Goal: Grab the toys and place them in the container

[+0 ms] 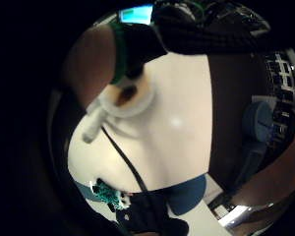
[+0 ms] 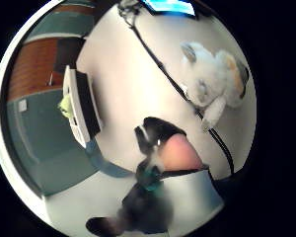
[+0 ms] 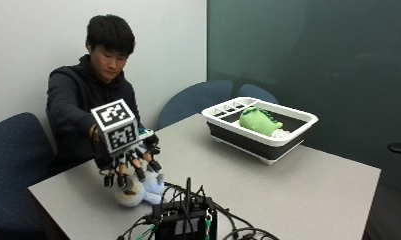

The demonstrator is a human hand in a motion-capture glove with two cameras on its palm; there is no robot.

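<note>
With 1 green toy already in the container, the gloved hand hangs over the plush, fingers apparently spread and empty; next, grasp it and carry toward 2 o'clock.

The gloved right hand hovers, fingers spread, over a white plush toy; a green plush lies in the container.
</note>
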